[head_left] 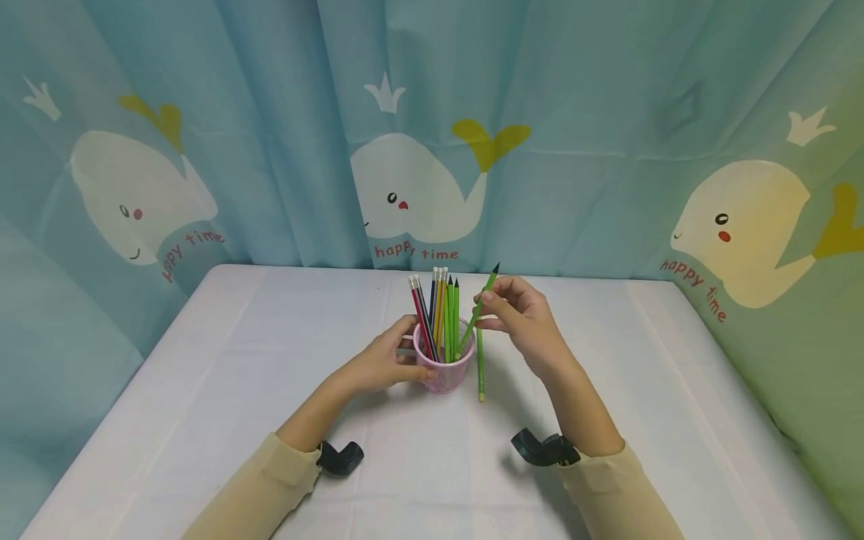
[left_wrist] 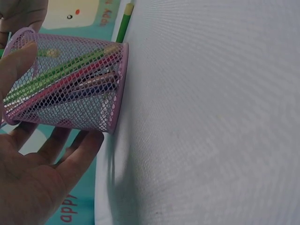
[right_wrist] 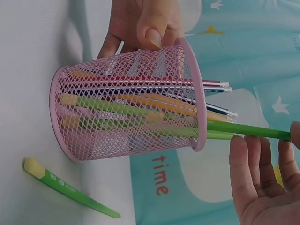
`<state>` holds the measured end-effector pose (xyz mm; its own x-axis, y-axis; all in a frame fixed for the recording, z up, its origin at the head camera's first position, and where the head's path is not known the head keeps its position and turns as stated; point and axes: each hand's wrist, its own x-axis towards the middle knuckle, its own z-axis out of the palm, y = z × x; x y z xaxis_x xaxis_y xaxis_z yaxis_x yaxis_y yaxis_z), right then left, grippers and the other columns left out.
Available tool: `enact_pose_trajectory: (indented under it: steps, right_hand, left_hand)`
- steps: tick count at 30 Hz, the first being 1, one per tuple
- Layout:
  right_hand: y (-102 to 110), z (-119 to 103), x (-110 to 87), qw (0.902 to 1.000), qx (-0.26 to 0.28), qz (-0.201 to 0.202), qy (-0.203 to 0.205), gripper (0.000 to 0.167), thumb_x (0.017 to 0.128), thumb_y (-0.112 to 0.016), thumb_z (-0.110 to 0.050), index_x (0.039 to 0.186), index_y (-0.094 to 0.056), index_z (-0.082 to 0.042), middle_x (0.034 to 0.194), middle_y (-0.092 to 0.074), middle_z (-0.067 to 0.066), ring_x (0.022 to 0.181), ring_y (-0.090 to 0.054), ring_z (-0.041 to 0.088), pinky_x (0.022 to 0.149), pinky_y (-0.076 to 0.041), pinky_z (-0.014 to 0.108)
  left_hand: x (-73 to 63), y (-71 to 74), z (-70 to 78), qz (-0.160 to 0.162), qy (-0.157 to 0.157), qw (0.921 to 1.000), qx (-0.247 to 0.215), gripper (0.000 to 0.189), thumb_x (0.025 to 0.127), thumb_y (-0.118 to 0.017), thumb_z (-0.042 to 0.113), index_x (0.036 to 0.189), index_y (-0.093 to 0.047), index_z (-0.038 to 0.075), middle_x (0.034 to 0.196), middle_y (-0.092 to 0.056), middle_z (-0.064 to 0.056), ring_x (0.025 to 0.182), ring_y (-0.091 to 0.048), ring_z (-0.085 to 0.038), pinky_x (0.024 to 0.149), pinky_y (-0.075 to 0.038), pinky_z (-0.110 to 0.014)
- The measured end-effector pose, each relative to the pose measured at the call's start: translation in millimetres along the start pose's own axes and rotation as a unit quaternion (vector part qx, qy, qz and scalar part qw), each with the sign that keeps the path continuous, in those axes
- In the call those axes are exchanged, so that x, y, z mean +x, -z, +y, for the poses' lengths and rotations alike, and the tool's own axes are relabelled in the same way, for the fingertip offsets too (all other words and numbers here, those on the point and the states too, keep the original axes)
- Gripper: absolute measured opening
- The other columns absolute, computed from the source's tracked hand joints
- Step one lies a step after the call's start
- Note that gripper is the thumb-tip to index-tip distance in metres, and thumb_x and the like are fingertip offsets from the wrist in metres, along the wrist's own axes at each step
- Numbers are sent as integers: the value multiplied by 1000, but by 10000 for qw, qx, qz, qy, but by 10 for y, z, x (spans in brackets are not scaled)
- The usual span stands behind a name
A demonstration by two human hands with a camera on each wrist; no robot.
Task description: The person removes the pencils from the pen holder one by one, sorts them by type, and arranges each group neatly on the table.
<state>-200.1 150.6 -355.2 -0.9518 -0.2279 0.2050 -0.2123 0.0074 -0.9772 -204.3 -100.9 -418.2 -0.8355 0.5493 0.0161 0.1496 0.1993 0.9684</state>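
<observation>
Pale blue-green curtain all around your setup, with whales on it, little white crowns and red "happy time" lettering, way past both your hands. You're working on a white table that reaches out beyond your fingers and off to either side.

So your left hand has a grip on the pink mesh cup, thumb on the side nearer you and fingers wrapped round the far side. That puts the cup just to the right of that palm, upright on the cloth, sitting between your two hands.

Your right hand is up by the rim, pinching a green pencil between thumb and fingers. Black point sticks up past your fingertips, and the other end is down inside the cup, so it leans over toward you-know-which hand, the right one.

Also in the cup, between your hands: a red pencil closest to the left fingers, some dark pencils, yellow pencils about midway, then two upright green pencils nearer your right hand, black tips up.

Oh and one loose green pencil lies on the table right below your right fingers, just beside the cup, yellow end pointing back at you. Beige sleeves and black wrist mounts sit behind both hands
</observation>
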Motion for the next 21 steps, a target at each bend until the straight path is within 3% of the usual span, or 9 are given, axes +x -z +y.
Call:
enact_pose_trajectory:
  steps: [9, 21]
  right_hand:
    - [-16, -42, -16, 9994, 186, 226, 168, 20, 103, -57, -21, 109, -51, -3, 106, -63, 9, 94, -67, 23, 82, -62, 41]
    - [-13, -136, -41, 9951, 539, 605, 559, 10, 102, -57, -15, 108, -50, -12, 98, -64, 7, 86, -68, 19, 74, -63, 40]
  left_hand:
    - [5, -1, 6, 22, 10, 10000, 42, 81, 81, -81, 8, 147, -34, 5, 138, -49, -19, 125, -56, -35, 101, -53, -41]
    - [1, -2, 20, 18, 41, 9999, 93, 80, 81, -81, 7, 146, -35, 7, 138, -49, -18, 124, -57, -35, 101, -53, -42]
